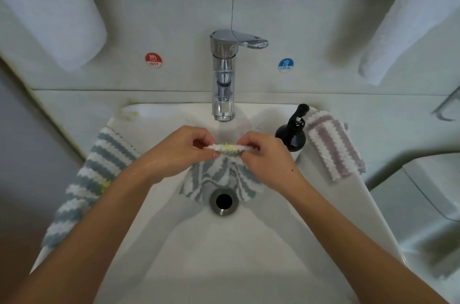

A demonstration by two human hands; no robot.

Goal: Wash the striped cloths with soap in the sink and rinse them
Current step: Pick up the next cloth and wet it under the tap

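Both hands over the sink (249,241), under the tap (223,74). Left hand (179,151) and right hand (263,156) each pinch one end of the blue-striped cloth's (221,174) top edge, stretched left-right; yellow stain at its middle, the rest hangs toward the drain (223,201). Second blue-striped cloth (92,179) draped over left rim, long axis front-back. Pink-striped cloth (333,144) on right rim beside the soap bottle (292,131).

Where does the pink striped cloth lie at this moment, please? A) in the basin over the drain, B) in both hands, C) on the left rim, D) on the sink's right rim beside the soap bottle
D: the pink striped cloth lies on the right rim, just right of the soap bottle.
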